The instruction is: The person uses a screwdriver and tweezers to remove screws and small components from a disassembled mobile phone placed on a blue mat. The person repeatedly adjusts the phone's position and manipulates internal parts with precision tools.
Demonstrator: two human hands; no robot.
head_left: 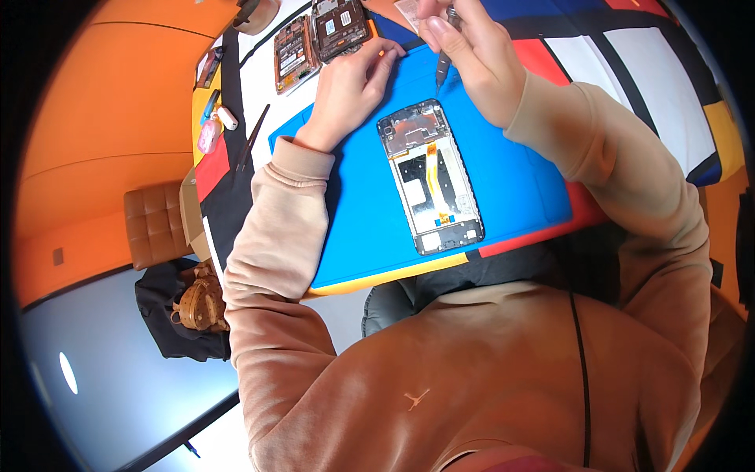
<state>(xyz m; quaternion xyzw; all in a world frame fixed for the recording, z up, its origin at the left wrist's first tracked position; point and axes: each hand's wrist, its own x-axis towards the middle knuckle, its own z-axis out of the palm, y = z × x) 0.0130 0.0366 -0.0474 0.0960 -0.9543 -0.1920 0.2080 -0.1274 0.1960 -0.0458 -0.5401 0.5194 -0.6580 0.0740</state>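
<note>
An opened smartphone (pixel 432 177) lies on the blue work mat (pixel 358 212), with a pale inner plate and an orange flex cable showing. Above its top end, my right hand (pixel 480 59) grips a slim dark grey screwdriver (pixel 443 69), tip pointing down and apart from the phone. My left hand (pixel 354 85) rests at the mat's far left edge with curled fingers; whatever may be in them is hidden. Just beyond it are a dark phone part (pixel 340 27) and a copper-coloured opened phone (pixel 296 55).
Dark tweezers (pixel 253 138) lie on the patterned cloth left of my forearm. Farther left are a blue-capped tube (pixel 210 106) and a pink-and-white item (pixel 209 136). A brown chair (pixel 155 224) and a brown bag (pixel 200 303) stand beyond the table's left edge.
</note>
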